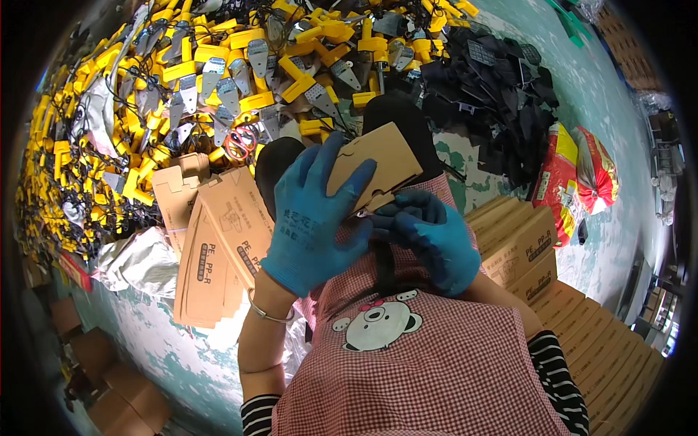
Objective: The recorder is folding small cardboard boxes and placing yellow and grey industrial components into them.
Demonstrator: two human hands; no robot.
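Over my lap is a small brown cardboard box (385, 161), tilted, its near end toward me. My left hand (309, 218), in a blue work glove, grips it from the left, with fingers across its top face and the thumb by the near end. My right hand (436, 236), gloved alike, has its fingers curled and pinched at a small flap of the box's near end. The right fingertips are partly hidden behind one another. What lies inside the box does not show.
A heap of yellow-handled tools with grey metal plates and cords (240, 80) spreads ahead and left. Red-handled scissors (241, 142) lie at its edge. Flattened cartons (207, 269) are at left, black parts (494, 94) ahead right, stacked boxes (520, 251) right, red-yellow bags (560, 171) beyond.
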